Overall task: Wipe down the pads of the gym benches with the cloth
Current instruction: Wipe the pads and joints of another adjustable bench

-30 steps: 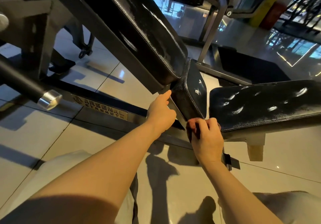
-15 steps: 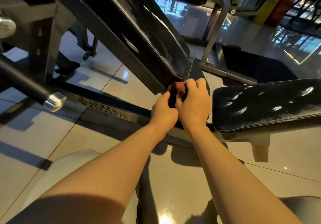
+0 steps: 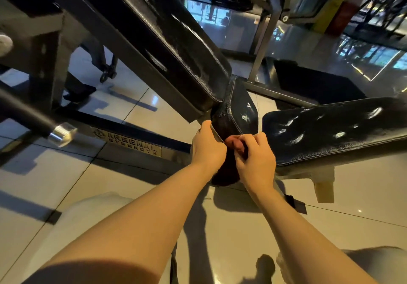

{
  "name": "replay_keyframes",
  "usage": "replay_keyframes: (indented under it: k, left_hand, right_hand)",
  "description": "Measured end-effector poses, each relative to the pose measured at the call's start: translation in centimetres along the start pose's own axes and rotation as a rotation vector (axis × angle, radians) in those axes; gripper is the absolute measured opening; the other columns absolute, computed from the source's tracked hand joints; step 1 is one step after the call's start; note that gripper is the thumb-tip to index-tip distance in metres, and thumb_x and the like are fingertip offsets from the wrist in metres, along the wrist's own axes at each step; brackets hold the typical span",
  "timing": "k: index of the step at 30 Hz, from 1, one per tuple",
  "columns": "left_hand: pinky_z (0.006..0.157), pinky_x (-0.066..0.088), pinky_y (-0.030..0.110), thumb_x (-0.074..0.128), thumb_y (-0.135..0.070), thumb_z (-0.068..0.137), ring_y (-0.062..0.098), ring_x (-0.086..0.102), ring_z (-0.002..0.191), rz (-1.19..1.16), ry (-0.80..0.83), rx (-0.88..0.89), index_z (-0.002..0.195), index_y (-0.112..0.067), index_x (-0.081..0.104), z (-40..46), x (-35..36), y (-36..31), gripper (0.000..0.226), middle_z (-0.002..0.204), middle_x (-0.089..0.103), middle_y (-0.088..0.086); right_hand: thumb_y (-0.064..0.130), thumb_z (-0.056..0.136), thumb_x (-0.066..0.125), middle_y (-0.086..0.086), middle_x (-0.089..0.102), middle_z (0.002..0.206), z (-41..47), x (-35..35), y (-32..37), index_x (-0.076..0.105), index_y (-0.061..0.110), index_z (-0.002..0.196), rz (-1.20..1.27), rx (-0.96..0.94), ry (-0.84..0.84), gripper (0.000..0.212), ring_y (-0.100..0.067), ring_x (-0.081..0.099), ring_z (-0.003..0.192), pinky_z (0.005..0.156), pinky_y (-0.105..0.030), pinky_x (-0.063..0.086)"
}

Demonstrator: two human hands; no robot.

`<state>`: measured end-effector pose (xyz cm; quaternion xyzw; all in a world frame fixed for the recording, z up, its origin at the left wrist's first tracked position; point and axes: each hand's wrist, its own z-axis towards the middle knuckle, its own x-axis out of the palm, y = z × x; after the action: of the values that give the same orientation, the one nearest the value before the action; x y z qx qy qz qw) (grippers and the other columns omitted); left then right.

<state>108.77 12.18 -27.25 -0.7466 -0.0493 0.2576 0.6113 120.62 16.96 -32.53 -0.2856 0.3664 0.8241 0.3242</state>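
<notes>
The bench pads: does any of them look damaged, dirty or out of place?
No tear or shifted pad shows. Only the long tilted back pad carries pale streaks on its black surface, perhaps moisture or wear; I cannot tell which.

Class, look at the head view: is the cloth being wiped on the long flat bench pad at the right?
No: the right hand holds the cloth at the small seat pad, clear of the flat bench pad.
</notes>
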Motion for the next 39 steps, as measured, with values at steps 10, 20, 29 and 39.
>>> replay_keyframes:
  k: [10,20,29,39]
  left_hand:
    - [0.096,0.05,0.039,0.06,-0.032,0.094,0.02,0.054,0.114,-0.219,0.143,-0.015,0.13,-0.027,0.047,-1.6,1.4,0.1,0.039,0.122,0.056,-0.001]
    - [0.082,0.04,0.025,0.064,-0.024,0.09,0.023,0.05,0.113,-0.038,-0.652,0.02,0.118,-0.02,0.047,-1.7,1.9,-1.1,0.033,0.131,0.037,0.005]
    - [0.074,0.037,0.021,0.062,-0.02,0.091,0.009,0.05,0.09,-0.012,-0.6,0.096,0.105,-0.021,0.058,-1.0,9.1,0.4,0.014,0.11,0.051,-0.003]
    - [0.079,0.042,0.014,0.066,-0.022,0.089,0.009,0.049,0.108,-0.128,-0.791,0.221,0.118,-0.018,0.054,0.9,8.8,-0.4,0.032,0.124,0.049,-0.001]
  right_hand:
    - [-0.009,0.079,0.063,0.012,0.062,0.113,1.6,-5.4,2.2,0.06,0.024,0.121,0.707,0.122,0.456,0.053,0.001,0.057,0.106,0.084,-0.012,0.048]
    - [-0.009,0.085,0.053,-0.003,0.048,0.143,4.0,-6.2,-0.8,0.045,0.017,0.143,0.329,0.1,0.588,0.064,-0.015,0.048,0.127,0.107,-0.03,0.039]
    - [-0.006,0.09,0.055,0.007,0.039,0.152,5.0,-6.1,-3.1,0.045,0.026,0.143,0.479,0.106,0.768,0.063,-0.008,0.027,0.143,0.102,-0.017,0.019]
    - [-0.01,0.091,0.049,0.01,0.053,0.14,6.3,-6.9,-4.3,0.056,0.024,0.135,0.594,0.185,0.812,0.056,-0.008,0.043,0.133,0.113,-0.039,0.036]
